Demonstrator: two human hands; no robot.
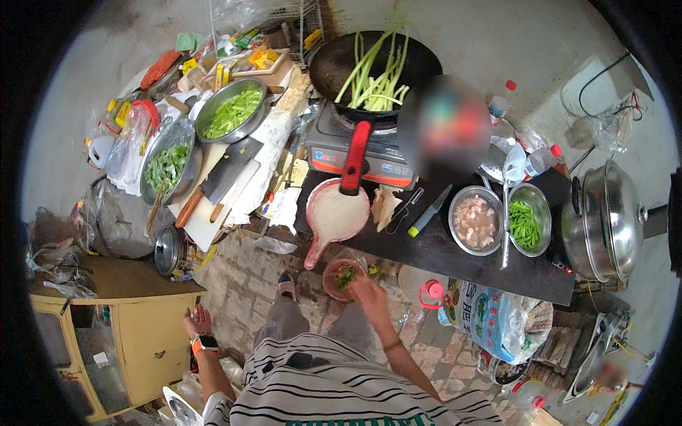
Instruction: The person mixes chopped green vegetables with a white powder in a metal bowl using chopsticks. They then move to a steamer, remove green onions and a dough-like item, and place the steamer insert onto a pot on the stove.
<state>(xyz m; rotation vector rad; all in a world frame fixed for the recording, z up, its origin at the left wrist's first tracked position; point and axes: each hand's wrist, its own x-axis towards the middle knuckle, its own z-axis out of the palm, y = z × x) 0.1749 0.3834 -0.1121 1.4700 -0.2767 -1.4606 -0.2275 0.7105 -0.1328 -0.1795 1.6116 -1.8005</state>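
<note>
My right hand [369, 296] is low in front of me, blurred, at the rim of a pink basin [337, 292] on the brick floor. Green scraps [346, 277] lie inside that basin. Whether the fingers hold anything cannot be made out. My left hand [198, 321], with a smartwatch on the wrist, hangs by the yellow cabinet with nothing in it. On the dark table [405, 253] above are a pink ladle-shaped scoop of white powder [339, 213], a peeler [405, 210] and a knife with a grey and lime handle [430, 211].
Long green stalks [375, 80] lie in a wok [325, 66] on a cooker [325, 130]. Bowls of diced meat [476, 221] and cut greens [525, 223] sit at right, near a steel pot [602, 223]. A cleaver [229, 168] rests left, beside bowls of chopped greens [232, 114]. A yellow cabinet [154, 351] stands left.
</note>
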